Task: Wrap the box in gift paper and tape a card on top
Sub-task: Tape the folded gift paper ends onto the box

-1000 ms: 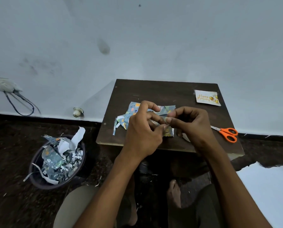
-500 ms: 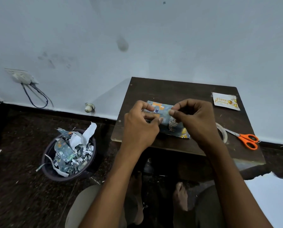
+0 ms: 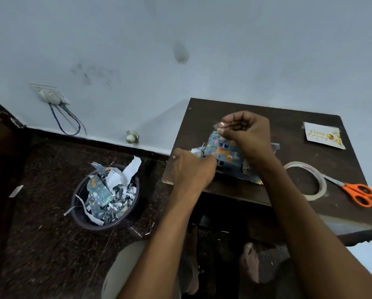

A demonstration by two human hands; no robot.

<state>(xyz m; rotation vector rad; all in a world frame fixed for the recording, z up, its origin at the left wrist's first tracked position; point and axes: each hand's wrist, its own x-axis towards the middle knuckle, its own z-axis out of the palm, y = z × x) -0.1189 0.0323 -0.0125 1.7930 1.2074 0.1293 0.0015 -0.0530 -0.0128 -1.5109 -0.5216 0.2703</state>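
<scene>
Both forearms are bare to the edge of the view, with no sleeves, watch, bracelet or rings showing on the left hand (image 3: pixel 191 169) or the right hand (image 3: pixel 246 134). The fingernails are short and plain. Lower down, the knees are covered in light grey-beige cloth, shorts or trousers I cannot tell, and both feet (image 3: pixel 248 262) are bare, without shoes or socks.

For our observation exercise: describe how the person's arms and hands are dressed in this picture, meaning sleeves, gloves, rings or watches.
Both hands, left hand and right hand, are bare: no gloves, and no rings or watch show. Both forearms are uncovered as far as the frame shows; no sleeve is in view.
</scene>
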